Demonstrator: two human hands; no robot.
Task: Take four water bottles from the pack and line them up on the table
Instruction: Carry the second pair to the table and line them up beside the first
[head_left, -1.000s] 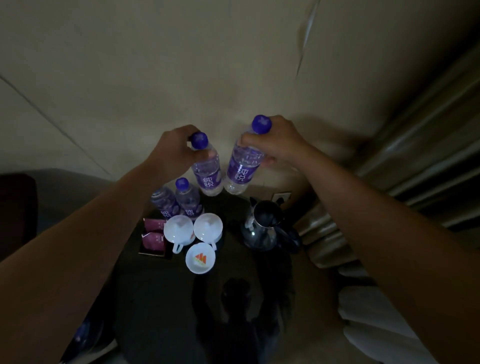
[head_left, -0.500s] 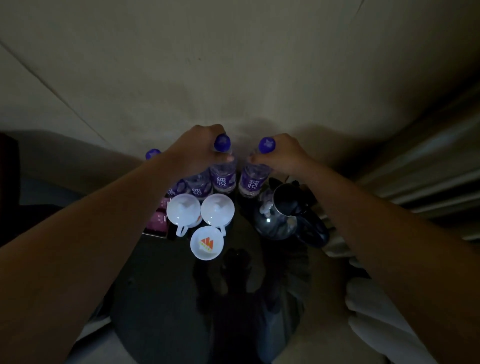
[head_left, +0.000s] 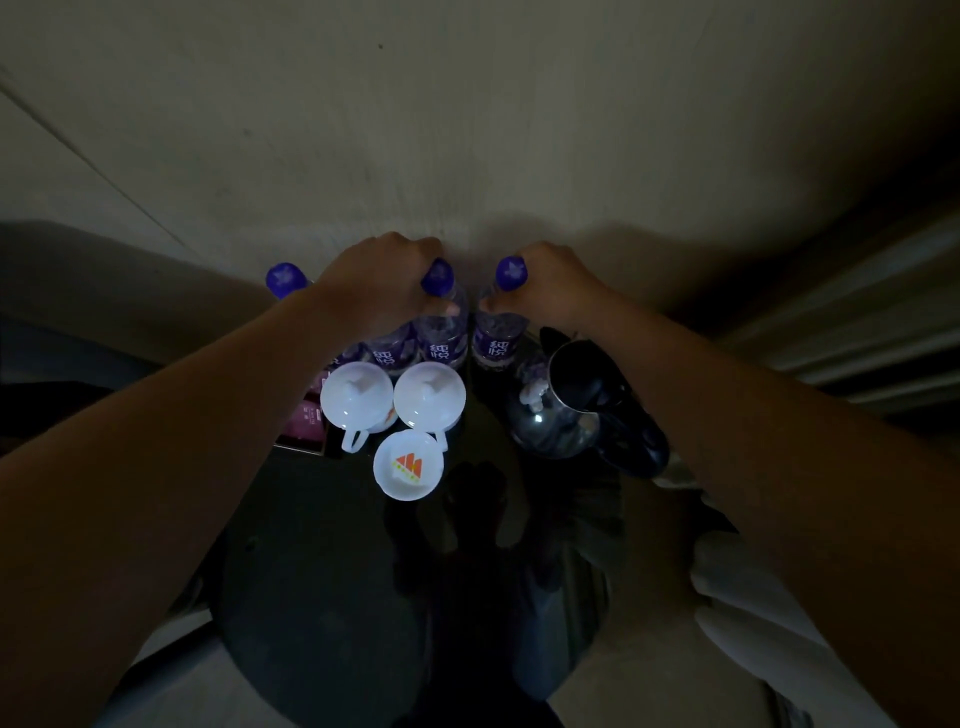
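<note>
Several clear water bottles with purple caps and purple labels stand in a row at the far edge of the dark round table (head_left: 322, 571), against the wall. My left hand (head_left: 379, 280) grips the neck of one bottle (head_left: 441, 332). My right hand (head_left: 550, 286) grips the neck of the bottle (head_left: 496, 338) beside it on the right. Both bottles look upright, their bases at table level. Another bottle (head_left: 390, 353) stands partly hidden under my left hand, and the purple cap of a further bottle (head_left: 284, 278) shows past my left wrist.
Two white lidded cups (head_left: 356, 397) (head_left: 429, 394) and a small white dish with an orange logo (head_left: 408, 465) sit just in front of the bottles. A metal kettle with a black handle (head_left: 571, 405) stands on the right. Pink sachets (head_left: 306, 421) lie left of the cups.
Both hands have come down and forward with their bottles, from held up in the air to standing in the row at the back of the table.
</note>
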